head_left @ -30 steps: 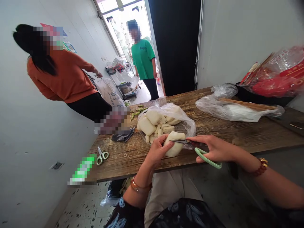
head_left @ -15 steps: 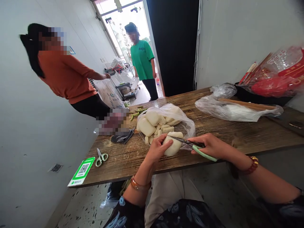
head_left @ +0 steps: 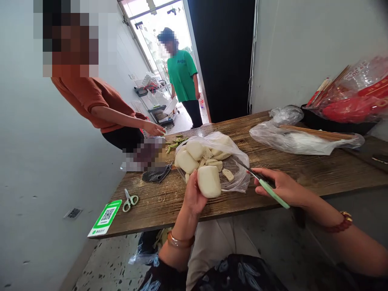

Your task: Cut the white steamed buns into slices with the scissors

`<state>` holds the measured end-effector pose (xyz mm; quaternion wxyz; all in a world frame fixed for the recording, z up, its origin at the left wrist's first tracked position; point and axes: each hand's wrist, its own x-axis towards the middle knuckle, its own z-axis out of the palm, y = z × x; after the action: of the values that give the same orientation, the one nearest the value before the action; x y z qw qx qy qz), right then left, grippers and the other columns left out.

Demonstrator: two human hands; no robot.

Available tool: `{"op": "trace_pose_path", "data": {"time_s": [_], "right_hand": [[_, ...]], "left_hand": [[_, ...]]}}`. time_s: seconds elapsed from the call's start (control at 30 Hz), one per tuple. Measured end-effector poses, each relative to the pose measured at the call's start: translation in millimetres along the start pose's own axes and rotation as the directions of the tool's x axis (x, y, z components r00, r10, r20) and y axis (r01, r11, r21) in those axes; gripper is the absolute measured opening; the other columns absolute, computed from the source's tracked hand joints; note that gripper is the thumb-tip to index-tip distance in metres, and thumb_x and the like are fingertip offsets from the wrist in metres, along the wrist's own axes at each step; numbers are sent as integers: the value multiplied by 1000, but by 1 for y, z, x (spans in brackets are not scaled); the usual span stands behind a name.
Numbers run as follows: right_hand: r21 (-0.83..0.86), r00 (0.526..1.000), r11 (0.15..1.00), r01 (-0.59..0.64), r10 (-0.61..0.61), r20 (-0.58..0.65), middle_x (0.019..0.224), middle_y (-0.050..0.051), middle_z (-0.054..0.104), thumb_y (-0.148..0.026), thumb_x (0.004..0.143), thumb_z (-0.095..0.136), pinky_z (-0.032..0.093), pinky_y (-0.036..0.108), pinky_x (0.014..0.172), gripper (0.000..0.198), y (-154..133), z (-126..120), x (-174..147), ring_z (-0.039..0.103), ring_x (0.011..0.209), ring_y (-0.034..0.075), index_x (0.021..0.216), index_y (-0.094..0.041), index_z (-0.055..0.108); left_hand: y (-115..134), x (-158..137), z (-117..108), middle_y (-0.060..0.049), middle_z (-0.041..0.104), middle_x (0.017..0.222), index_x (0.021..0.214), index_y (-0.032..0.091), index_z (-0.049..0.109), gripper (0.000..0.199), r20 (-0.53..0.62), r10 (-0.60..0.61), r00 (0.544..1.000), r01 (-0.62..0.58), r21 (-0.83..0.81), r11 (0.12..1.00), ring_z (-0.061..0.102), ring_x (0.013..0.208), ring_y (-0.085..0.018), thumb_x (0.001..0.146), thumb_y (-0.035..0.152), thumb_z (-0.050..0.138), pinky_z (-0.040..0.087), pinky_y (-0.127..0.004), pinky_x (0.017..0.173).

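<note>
Now, left fingers [head_left: 192, 180] around a white bun [head_left: 209, 182], right fingers [head_left: 267, 173] around green-handled scissors [head_left: 269, 190].

Bare counter [head_left: 162, 208] between loose scissors [head_left: 130, 197] and left grip [head_left: 193, 198], bag of buns [head_left: 240, 180] blocking the centre, open strip between right grip [head_left: 283, 188] and wrapped sticks [head_left: 318, 131] at far right

white bun [head_left: 209, 182], rounded, left hand [head_left: 194, 197] | green-handled scissors [head_left: 264, 185], slanted, right hand [head_left: 286, 188]

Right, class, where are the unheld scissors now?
In the head view, the unheld scissors lie at the left end of the table, between the green card and the dark cloth.
</note>
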<state>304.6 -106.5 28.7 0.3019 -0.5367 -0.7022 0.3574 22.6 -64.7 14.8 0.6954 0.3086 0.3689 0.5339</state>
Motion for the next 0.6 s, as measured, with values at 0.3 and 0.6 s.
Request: {"op": "trace_pose_path", "data": {"time_s": [0.3,0.6], "right_hand": [[-151,988,981,120,-103,115,144,10,58,-45,74,76,46,48,107,77,-5,-7,-22,56,129,35,144,-22,53],[-256,967,948,190,-136,213,147,14,54,-45,73,78,44,54,108,89,-13,-15,-28,53,131,38,151,-20,43]], "left_hand": [[-4,-15,24,-3,68,92,105,17,65,56,142,99,985,-123,171,978,60,80,-15,59,37,89,49,-23,69],[-3,-20,28,-5,67,98,106,17,62,55,204,150,967,-215,346,913,59,88,-18,61,39,86,46,-26,78]]}}
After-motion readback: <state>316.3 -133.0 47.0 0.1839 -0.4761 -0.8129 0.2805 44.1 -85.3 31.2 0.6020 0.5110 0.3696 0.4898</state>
